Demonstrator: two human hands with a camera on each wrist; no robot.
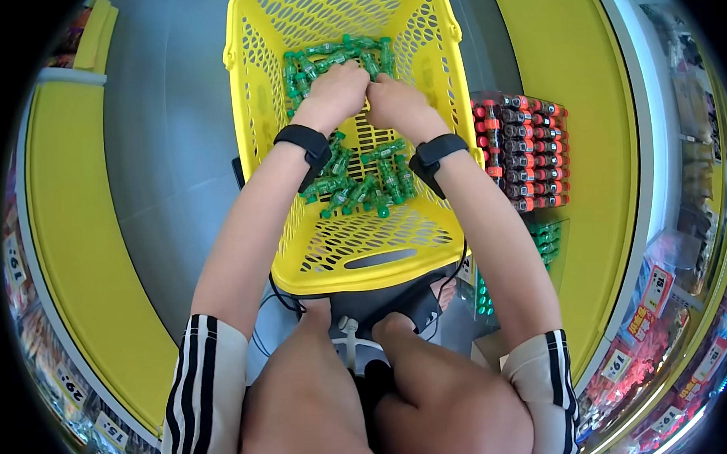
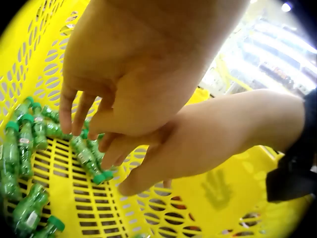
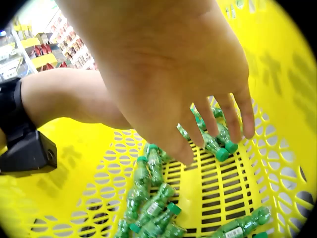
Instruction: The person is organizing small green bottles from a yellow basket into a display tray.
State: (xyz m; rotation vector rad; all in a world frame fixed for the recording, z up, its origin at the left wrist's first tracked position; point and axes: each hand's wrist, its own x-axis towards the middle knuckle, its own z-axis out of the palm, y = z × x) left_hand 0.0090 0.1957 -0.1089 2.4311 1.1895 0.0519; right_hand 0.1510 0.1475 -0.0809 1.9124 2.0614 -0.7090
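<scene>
Both arms reach down into a yellow shopping basket (image 1: 438,184), and the hands meet near its far half. My left hand (image 1: 337,93) hangs over the far group of small green bottles (image 1: 299,65), fingers pointing down and loosely bent. Right beside it is my right hand (image 1: 398,106), overlapping it in the left wrist view. In the right wrist view the right hand (image 3: 198,74) has its fingers spread downward, and green bottles (image 3: 214,141) show between and below them. No bottle appears gripped in either hand. More green bottles (image 1: 350,183) lie loosely at the basket's near end.
Right of the basket, several rows of dark bottles with red caps (image 1: 533,153) lie on a yellow ledge (image 1: 593,139). Packed green bottles (image 1: 546,241) sit nearer. Stocked shelves with price tags (image 1: 616,366) line both sides. Grey floor (image 1: 164,138) runs along the left.
</scene>
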